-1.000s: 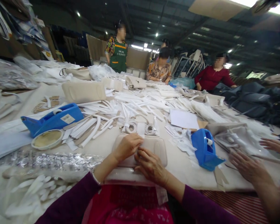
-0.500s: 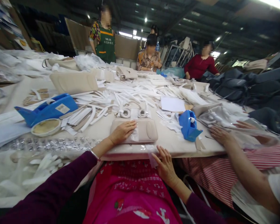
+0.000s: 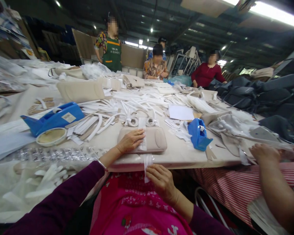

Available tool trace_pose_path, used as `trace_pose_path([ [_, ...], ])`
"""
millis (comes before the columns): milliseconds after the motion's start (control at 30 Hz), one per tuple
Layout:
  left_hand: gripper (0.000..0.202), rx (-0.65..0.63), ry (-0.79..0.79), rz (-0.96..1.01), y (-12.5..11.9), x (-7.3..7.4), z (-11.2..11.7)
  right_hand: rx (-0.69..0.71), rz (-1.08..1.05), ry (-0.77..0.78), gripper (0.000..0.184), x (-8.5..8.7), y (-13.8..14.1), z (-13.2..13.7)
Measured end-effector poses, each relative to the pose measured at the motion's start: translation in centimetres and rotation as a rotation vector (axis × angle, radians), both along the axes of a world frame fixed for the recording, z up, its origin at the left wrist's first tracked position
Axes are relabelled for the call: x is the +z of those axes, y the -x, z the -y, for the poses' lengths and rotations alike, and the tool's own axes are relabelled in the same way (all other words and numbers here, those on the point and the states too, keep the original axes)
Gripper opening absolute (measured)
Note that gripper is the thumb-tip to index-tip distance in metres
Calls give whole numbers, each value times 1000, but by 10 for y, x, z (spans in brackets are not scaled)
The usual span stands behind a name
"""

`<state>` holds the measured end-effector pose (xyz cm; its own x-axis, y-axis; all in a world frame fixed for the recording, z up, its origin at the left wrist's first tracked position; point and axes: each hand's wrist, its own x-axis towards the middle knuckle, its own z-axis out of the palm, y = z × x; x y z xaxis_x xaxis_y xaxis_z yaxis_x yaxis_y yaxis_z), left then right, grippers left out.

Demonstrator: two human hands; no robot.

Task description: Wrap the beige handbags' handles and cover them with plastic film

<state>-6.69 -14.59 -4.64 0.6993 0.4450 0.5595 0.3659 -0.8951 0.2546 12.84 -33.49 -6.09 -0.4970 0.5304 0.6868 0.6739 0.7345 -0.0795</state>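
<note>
Left hand (image 3: 131, 141) flat on a pale bag (image 3: 155, 138) near the front of the tabletop (image 3: 177, 155); right hand (image 3: 163, 182) curled at a white strip (image 3: 148, 160), grip unclear. Bag looks light, padded, best held by both ends.

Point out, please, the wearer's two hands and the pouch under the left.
Left hand (image 3: 131, 141), head view: its back.
Right hand (image 3: 162, 182), head view: its back.
Pouch (image 3: 151, 141), head view: its upper face.

Single head-worn view, facing forward and down; hands (image 3: 131, 141) near, table (image 3: 177, 148) stretching beyond.
</note>
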Motion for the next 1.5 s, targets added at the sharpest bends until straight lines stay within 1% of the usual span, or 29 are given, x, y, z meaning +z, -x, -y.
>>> trace_pose_path([
  [167,38,0,-1,-1,1,-3,0,12,5,38,22,8,28,-4],
  [300,40,5,3,5,0,-6,0,-4,-10,47,24,11,36,-3],
  [433,40,16,13,5,-1,-7,0,11,-10,100,27,10,41,2],
  [500,40,21,13,-6,-1,-7,1,35,-8,124,28,15,44,4],
  [567,39,24,7,-14,-1,-5,2,64,-25,148,28,27,45,-2],
  [633,39,26,-5,-13,0,-3,4,74,-89,184,27,44,45,-19],
  [667,39,26,-15,-13,0,-3,4,67,-135,216,27,53,44,-33],
  [733,40,26,-22,4,0,-2,6,22,-237,284,25,69,40,-69],
  [800,41,9,-2,49,1,-3,8,-64,-314,333,20,78,35,-110],
  [833,39,-1,12,74,1,-3,9,-115,-338,349,18,79,32,-130],
  [900,32,-16,36,110,3,-4,10,-202,-371,385,15,73,27,-163],
  [933,29,-16,40,118,4,-4,11,-227,-375,412,16,68,25,-175],
  [1000,28,-1,52,132,6,-4,11,-246,-367,454,16,57,23,-190],
  [1067,28,11,76,147,7,-5,11,-268,-340,466,15,48,22,-194],
  [1133,28,18,107,156,7,-5,11,-308,-298,461,16,45,21,-195],
  [1233,23,46,169,161,6,-3,12,-371,-236,461,15,47,20,-195],
  [1400,14,120,248,152,5,2,15,-422,-167,459,13,50,21,-197],
  [1500,18,134,272,136,5,3,16,-461,-143,457,14,50,24,-197],
])
